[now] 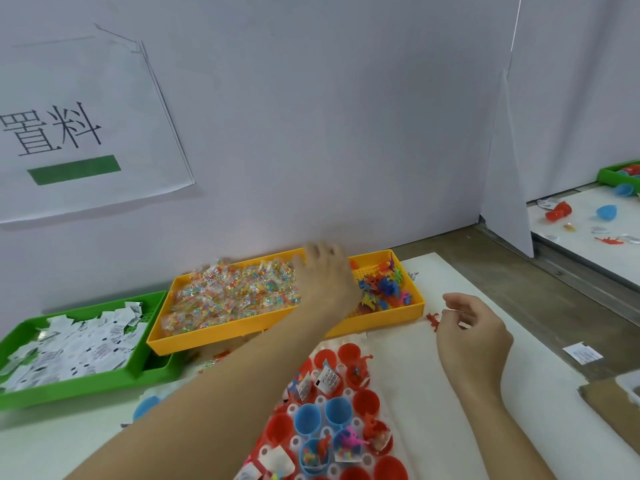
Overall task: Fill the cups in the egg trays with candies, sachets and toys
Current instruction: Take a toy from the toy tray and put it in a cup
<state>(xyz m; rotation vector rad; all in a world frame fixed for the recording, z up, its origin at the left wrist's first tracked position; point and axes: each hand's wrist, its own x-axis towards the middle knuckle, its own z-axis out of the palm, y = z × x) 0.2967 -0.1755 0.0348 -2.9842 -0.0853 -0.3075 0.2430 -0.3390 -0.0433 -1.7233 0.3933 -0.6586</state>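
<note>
The white egg tray (323, 400) holds red cups (366, 402) and blue cups (307, 418); some contain sachets, candies and toys. Behind it a yellow tray (277, 331) carries candy packets (228, 296) on the left and small coloured toys (384, 285) on the right. A green tray (69, 386) at the left is full of white sachets (69, 344). My left hand (323, 275) reaches into the yellow tray, blurred, its fingers hidden. My right hand (471, 330) hovers over the white mat with fingers loosely curled, beside a red toy (433, 321) lying there.
A white wall with a paper sign (79, 133) rises just behind the trays. A loose sachet (583, 353) and a piece of cardboard (609, 403) lie at the right. A loose blue cup (145, 407) sits by my left arm. Beyond a partition is another bench with a green tray (620, 174).
</note>
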